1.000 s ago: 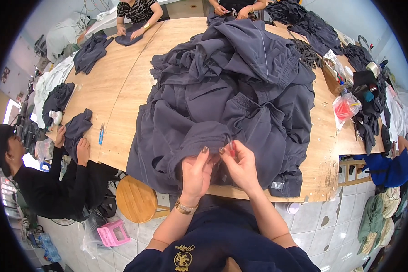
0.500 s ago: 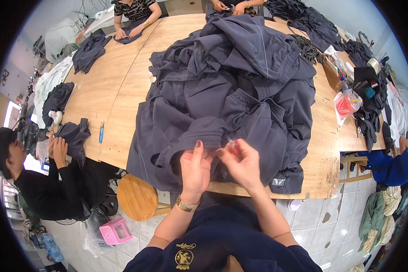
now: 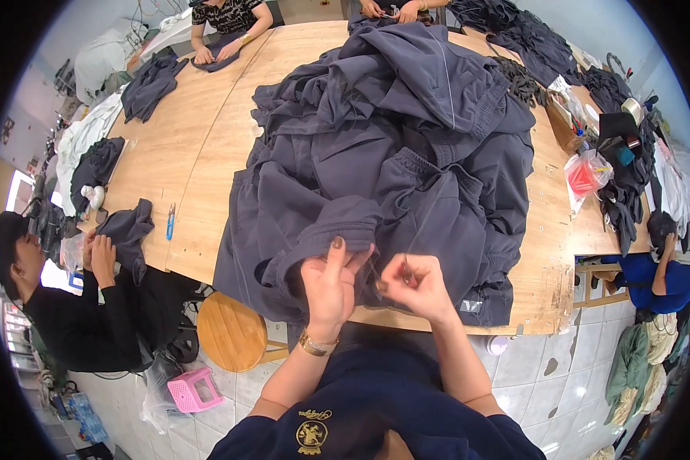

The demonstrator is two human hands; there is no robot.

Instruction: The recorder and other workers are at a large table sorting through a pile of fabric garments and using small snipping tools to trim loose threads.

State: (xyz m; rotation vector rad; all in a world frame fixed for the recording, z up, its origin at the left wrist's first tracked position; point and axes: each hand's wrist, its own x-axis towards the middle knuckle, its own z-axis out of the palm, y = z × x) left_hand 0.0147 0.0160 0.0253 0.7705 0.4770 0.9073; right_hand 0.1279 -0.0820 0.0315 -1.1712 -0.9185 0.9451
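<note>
Between the thumb and fingers of my left hand (image 3: 328, 287) is the stitched, gathered waistband (image 3: 341, 222) of a dark grey garment, its band edge curving up over the fingertips. My right hand (image 3: 420, 285) is closed just to the right of it, apart from the band. A small dark, metallic-looking bit shows among its curled fingers; most of it is hidden, so its kind is unclear. What looks like a fine thread runs in the gap between the two hands. Beneath and beyond them rises a big heap of dark grey garments (image 3: 322, 165) with elastic waistbands.
The heap covers much of the wooden table (image 3: 199, 161). Blue thread snips (image 3: 171, 222) lie on its left part. Co-workers handle dark cloth at the left and far side. A wooden stool (image 3: 232, 332) and pink plastic stool (image 3: 195, 389) stand at lower left; a red-filled plastic bag (image 3: 586, 175) sits right.
My right hand has moved slightly down and right, away from the waistband, with its fingers curling in. A red bit seen in it before is now hidden. My left hand has barely moved.
</note>
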